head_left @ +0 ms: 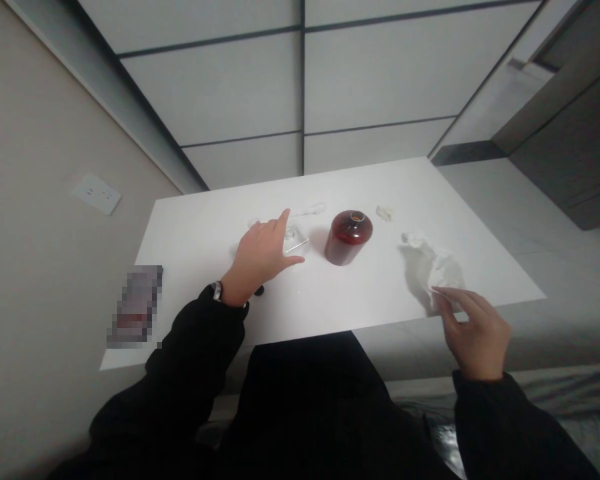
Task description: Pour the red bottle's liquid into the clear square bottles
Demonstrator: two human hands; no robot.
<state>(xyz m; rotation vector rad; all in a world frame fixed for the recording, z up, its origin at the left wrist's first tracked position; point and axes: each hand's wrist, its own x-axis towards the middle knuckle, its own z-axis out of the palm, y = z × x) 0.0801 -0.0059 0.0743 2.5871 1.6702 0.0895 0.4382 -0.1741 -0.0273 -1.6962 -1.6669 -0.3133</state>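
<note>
My left hand [261, 253] is over the left half of the white table [205, 227], thumb and index finger spread apart. Between and beyond those fingers sits a clear, see-through object [296, 239]; its kind is hard to make out, and the hand hides part of it. To its right a reddish-brown bottle [347, 239] stands upright, its neck uncapped. My right hand [479, 333], at the table's front right edge, pinches a corner of a crumpled white tissue [445, 270]. The rest of the tissue lies on the tabletop.
Behind the left hand lies a thin clear item with a rounded end [316, 209]. A small crumpled pale scrap [384, 213] is right of the bottle. Near my left wrist is a small black piece [259, 291]. A blurred-out flat object [137, 303] lies by the left wall.
</note>
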